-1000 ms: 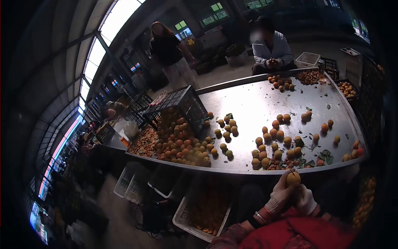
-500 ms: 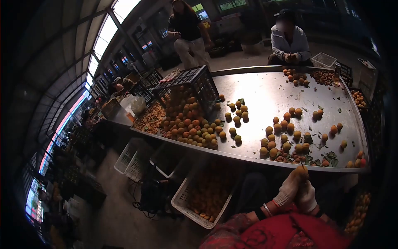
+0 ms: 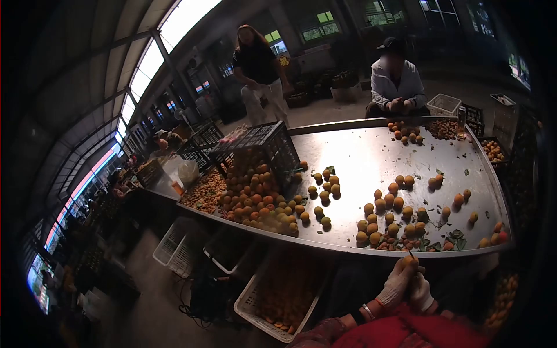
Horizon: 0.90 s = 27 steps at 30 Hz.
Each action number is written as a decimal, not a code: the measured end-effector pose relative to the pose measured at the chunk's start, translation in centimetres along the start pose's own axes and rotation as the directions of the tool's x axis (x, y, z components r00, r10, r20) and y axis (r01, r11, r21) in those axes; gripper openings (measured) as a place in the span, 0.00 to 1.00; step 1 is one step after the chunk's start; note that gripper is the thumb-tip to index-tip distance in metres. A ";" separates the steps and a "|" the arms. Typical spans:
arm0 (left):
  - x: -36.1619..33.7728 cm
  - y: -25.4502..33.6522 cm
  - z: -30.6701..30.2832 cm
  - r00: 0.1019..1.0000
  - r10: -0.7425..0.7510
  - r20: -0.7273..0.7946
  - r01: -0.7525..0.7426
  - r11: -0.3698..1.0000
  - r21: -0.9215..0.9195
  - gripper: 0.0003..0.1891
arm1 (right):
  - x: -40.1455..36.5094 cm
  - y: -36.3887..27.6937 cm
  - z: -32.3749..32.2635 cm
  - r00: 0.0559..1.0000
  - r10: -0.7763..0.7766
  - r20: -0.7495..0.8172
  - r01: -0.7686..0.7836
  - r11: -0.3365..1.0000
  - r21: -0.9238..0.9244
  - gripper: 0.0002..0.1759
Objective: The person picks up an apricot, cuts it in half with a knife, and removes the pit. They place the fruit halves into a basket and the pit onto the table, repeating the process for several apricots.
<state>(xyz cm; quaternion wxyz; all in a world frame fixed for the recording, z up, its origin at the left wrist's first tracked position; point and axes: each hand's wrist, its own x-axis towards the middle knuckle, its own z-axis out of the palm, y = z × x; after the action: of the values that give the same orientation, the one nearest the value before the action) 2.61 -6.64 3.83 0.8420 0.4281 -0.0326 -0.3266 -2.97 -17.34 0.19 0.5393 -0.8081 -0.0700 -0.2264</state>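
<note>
In front of the table's near edge, my left hand (image 3: 398, 283), in a pale glove, is closed around a yellow-orange fruit (image 3: 409, 261). My right hand (image 3: 422, 292), also gloved, presses against it from the right with its fingers curled; what it grips is hidden. A thin dark blade or stem sticks up beside the fruit. Just beyond my hands, round orange and green fruits (image 3: 389, 202) lie on the metal table (image 3: 354, 151), with small pits or scraps (image 3: 392, 245) and green leaves (image 3: 456, 239) near the edge.
A tipped black crate (image 3: 278, 148) spills fruit onto the table's left part. Below the table stand a white basket (image 3: 246, 304) of cut fruit and another white basket (image 3: 169, 246). Across the table a person (image 3: 398, 84) sits; another person (image 3: 258, 64) stands farther back.
The view has tilted, so the table's far edge appears lower. My hands stay together, a little farther left in view, and the fruit is more covered by fingers. The standing person's raised hand has lowered.
</note>
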 end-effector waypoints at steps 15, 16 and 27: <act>0.2 0.4 -2.1 0.999 0.034 -0.002 -0.034 0.998 -0.054 0.17 | 1.5 -2.1 -1.7 0.928 0.320 0.189 -0.329 0.944 0.019 0.14; 0.8 -0.3 -2.8 0.998 0.053 0.026 -0.050 0.990 -0.129 0.16 | 1.1 -1.1 -1.4 0.911 0.346 0.224 -0.365 0.930 0.049 0.14; -0.8 1.6 -1.6 0.996 -0.080 -0.035 0.079 0.997 -0.013 0.20 | 1.8 -4.3 -2.8 0.648 0.577 0.497 -0.761 0.509 0.402 0.11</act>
<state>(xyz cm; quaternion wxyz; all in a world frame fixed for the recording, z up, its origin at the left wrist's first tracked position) 3.40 -4.36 4.17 0.8312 0.4301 0.0012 -0.3522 -3.74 -18.33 5.52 0.7851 -0.5887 0.1055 0.1611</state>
